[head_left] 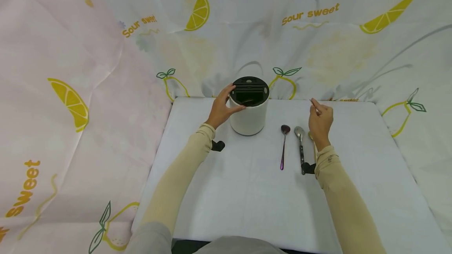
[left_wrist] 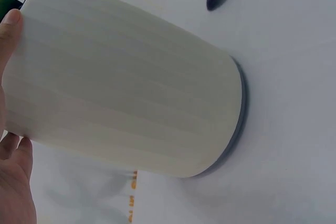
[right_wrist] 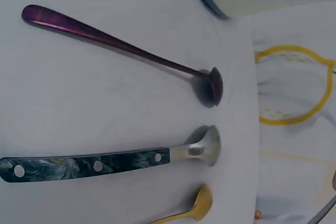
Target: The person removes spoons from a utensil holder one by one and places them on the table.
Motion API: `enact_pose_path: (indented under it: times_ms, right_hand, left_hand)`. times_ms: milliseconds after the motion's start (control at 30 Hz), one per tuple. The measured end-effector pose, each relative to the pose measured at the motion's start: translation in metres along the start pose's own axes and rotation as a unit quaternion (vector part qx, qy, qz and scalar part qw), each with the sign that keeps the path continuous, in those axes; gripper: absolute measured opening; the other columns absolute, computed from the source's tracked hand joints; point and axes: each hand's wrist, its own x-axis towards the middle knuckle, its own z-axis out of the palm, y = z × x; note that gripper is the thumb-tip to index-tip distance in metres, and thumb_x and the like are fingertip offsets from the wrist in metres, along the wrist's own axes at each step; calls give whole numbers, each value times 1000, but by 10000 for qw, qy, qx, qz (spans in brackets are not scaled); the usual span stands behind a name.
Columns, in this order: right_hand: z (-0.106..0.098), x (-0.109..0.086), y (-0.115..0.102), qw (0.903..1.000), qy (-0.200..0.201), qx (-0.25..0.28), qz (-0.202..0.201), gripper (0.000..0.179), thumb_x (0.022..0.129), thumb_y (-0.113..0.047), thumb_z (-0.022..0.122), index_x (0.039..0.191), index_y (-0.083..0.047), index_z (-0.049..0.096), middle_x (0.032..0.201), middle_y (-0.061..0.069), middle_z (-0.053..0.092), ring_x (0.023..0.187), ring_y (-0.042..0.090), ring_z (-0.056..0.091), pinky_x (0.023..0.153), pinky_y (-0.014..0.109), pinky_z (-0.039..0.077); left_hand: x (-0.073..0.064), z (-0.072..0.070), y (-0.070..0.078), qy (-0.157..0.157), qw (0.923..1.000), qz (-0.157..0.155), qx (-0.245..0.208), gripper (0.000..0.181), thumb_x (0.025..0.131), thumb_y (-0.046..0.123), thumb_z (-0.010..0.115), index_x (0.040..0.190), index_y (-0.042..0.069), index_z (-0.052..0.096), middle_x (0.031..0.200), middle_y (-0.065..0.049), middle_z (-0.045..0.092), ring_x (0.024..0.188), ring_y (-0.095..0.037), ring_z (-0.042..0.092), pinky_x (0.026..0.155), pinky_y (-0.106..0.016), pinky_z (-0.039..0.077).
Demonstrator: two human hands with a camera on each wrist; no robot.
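Note:
My left hand [head_left: 220, 109] grips the upper side of a white round utensil holder [head_left: 248, 120], thumb and fingers spread around its rim. The holder stands upright and has a black slotted top [head_left: 250, 82]. To the right, my right hand [head_left: 321, 124] is raised over the table and pinches a thin grey metal piece [right_wrist: 324, 211], of which only a strip shows in the right wrist view; its kind I cannot tell. Nearby lie a purple spoon [right_wrist: 121, 45], a spoon with a dark marbled handle [right_wrist: 79, 166] and a gold spoon [right_wrist: 201, 204], partly behind the right wrist in the head view.
A white-covered table [head_left: 219, 195] carries everything. Behind it and to the sides hangs a pale cloth [head_left: 240, 22] with lemon prints, close to the back edge. Black camera mounts [head_left: 218, 146] stick out from both wrists.

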Motion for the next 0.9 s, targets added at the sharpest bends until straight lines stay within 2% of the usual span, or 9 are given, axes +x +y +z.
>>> enact_pose_path:
  times_ms: [133,400,533,633,733,900]
  right_hand:
    - [-7,-5,11,9994,-178,-251,142,31,91,-21,46,121,-20,53,112,6,38,80,7,44,57,17,40]
    - [-19,-10,42,9952,-53,-910,-352,29,87,-11,52,115,-7,59,104,14,40,80,15,39,62,26,34]
    - [-25,-12,55,9941,44,-1079,-132,28,85,-10,55,112,-5,61,104,14,39,79,16,41,58,38,37]
    - [-29,-13,63,9925,48,-1220,58,28,85,-9,55,112,-4,60,106,15,38,82,18,43,58,37,41]
    - [-33,-14,69,9905,19,-1368,111,29,85,-8,53,113,-1,59,109,18,37,85,22,44,65,28,42]
    - [-38,-17,81,9876,-13,-1536,311,30,84,-6,54,113,2,58,110,19,35,88,24,45,68,26,43]
  left_hand:
    - [-1,2,0,-63,10000,-1,-43,87,63,45,73,136,18,32,141,6,23,125,-3,22,97,-22,32]
    - [0,2,-4,29,10000,16,55,87,64,46,71,136,21,30,142,4,22,125,-2,21,97,-22,32]
    - [0,1,-4,20,10000,-4,64,88,63,47,71,137,21,29,141,7,22,125,-1,21,97,-21,32]
    - [1,2,-6,6,10000,-21,57,88,63,47,71,137,23,29,141,10,20,124,1,20,97,-20,31]
    - [1,3,-8,15,10000,1,68,89,63,48,71,137,24,28,141,12,20,124,2,20,97,-19,31]
    - [1,2,-9,-12,10000,13,-6,89,63,49,70,137,25,28,142,9,21,124,2,20,97,-20,31]
